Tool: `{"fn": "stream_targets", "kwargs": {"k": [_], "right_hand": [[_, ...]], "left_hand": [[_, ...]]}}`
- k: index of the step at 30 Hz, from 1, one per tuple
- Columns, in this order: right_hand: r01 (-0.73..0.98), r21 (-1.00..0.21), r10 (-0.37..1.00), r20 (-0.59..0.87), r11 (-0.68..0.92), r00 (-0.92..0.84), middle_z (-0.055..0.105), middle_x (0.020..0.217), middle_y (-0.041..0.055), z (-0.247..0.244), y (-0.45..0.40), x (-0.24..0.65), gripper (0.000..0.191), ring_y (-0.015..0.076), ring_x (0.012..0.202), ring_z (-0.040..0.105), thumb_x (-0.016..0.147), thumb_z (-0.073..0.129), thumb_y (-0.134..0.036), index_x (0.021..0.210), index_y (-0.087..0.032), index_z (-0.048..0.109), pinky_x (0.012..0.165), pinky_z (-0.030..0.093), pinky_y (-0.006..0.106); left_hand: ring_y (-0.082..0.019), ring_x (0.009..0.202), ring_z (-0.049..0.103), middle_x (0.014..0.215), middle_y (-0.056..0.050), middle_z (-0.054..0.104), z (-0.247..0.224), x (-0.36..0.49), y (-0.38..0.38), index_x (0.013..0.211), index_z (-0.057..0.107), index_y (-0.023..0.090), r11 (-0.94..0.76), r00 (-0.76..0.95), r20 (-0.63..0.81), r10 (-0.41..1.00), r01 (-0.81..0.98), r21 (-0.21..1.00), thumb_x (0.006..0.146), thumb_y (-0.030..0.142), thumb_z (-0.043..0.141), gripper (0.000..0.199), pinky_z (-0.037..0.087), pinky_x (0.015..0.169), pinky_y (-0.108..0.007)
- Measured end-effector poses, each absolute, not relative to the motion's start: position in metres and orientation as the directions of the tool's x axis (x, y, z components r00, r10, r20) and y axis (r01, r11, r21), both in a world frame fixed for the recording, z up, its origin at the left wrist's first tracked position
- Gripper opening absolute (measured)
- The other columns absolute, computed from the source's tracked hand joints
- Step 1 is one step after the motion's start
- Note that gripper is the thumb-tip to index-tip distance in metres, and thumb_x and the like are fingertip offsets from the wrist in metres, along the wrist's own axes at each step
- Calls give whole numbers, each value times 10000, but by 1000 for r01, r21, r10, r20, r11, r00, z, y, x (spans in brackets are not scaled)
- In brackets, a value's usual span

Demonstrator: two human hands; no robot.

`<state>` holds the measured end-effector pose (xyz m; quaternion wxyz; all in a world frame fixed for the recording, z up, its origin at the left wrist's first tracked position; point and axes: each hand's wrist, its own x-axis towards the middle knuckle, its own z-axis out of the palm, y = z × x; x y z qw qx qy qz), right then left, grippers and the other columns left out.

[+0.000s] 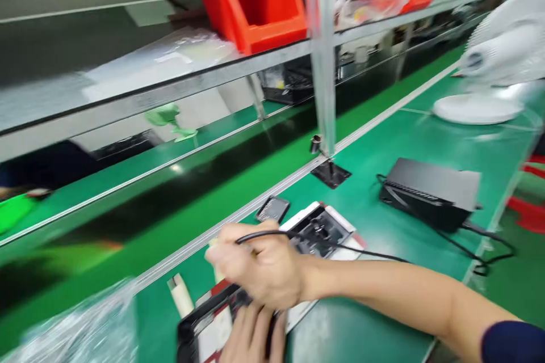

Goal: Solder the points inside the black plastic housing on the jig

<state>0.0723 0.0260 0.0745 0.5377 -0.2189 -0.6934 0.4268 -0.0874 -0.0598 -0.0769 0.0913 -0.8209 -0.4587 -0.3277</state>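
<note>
Right fist: closed around a corded tool [244, 237], whose body is mostly hidden inside the right hand [272, 278]; motion blurs it.
Left fingers: the left hand [253, 332] is not clenched, its fingers laid out straight on the black frame [186, 330].
Black frame: on the green bench [357, 312], below the right fist, pale and dark red pieces inside it; its near end is cut off from view.
Pale strip: a cream-coloured strip [181, 296] lies just beyond the frame's left corner.
White unit: a white housing [340, 218] with dark innards lies beyond the frame and to its right.
Dark slab: a small flat device [273, 210] sits beyond the frame, near the white unit.
Plastic: a crumpled clear sheet [85, 329], left of the frame.
Black box: a cabled box [432, 184], well off to the frame's right.
Fan: a white fan [477, 109], farther off, past the frame's right side.
Shelf: a red bin [272, 37] stands on a shelf [179, 88], above and beyond the frame.
</note>
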Motion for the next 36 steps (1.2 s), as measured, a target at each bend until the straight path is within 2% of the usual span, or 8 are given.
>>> {"fn": "stream_targets", "kwargs": {"k": [1,4,7,14,21,36], "right_hand": [[-176,-825,756,563,536,-334,449,649,-49,74,26,73,390,78,594,425,1011,461,-433,693,-207,466,603,390,235],[-249,-834,768,551,492,-325,424,650,-41,70,28,72,420,88,596,392,1021,467,-447,678,-204,457,580,344,263],[-286,-842,783,533,457,-320,379,617,-47,68,29,70,435,86,551,353,1029,468,-443,665,-207,447,531,300,275],[-268,-866,811,493,422,-316,386,598,-44,71,26,70,442,73,495,369,1030,466,-457,664,-210,451,466,309,263],[-328,-879,835,448,346,-320,363,553,-57,70,26,69,447,59,446,328,1028,478,-457,658,-207,458,425,275,264],[-314,-880,842,447,355,-301,364,552,-54,70,26,69,438,57,431,329,1023,492,-445,657,-204,487,401,249,260]], "left_hand": [[-232,982,687,1120,-89,702,-73,-85,-63,1214,636,211,-580,393,592,704,799,159,993,236,601,225,573,848,-351],[-227,1012,667,1155,-92,694,-59,-76,-69,1282,607,214,-489,329,477,815,832,262,1004,174,549,287,554,873,-359],[-225,969,649,1156,-84,696,-51,-70,-70,1253,615,219,-437,288,434,853,850,295,1000,206,572,257,545,852,-373],[-222,942,635,1228,-99,685,-45,-70,-70,1254,603,199,-434,298,415,860,854,286,1000,225,576,257,548,814,-388],[-223,954,644,1268,-96,675,-43,-70,-71,1292,594,207,-435,306,388,869,848,304,1006,234,564,289,564,811,-395],[-226,955,648,1266,-104,676,-41,-70,-70,1307,594,202,-441,310,397,864,847,297,1006,238,559,305,577,813,-404]]}}
